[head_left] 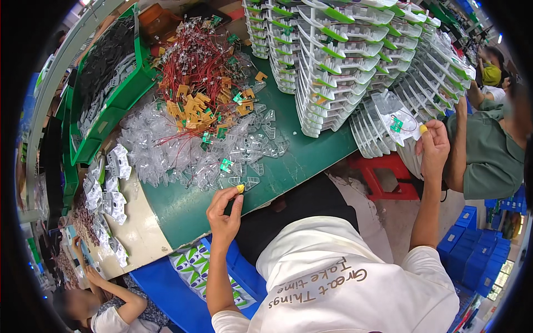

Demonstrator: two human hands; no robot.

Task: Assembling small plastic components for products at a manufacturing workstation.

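Observation:
My left hand [224, 215] is over the near edge of the green table, thumb and forefinger drawn together, with a yellow cover on one fingertip. Small clear plastic parts [251, 182] lie just beyond its tips; whatever it pinches is too small to make out. My right hand [435, 149], also with a yellow-covered fingertip, grips the right edge of a white plastic shell [383, 105] at the front of the stacked shells. A small green circuit board [396, 124] with thin red wire sits on that shell.
Nested white-and-green shells [333, 77] rise at the back right. Red-wired boards with orange pieces [194, 72] heap above clear parts [166, 144]. A green bin [105, 130] stands left, beside white housings [114, 194]. A red stool [383, 176] and co-workers [488, 150] are at right.

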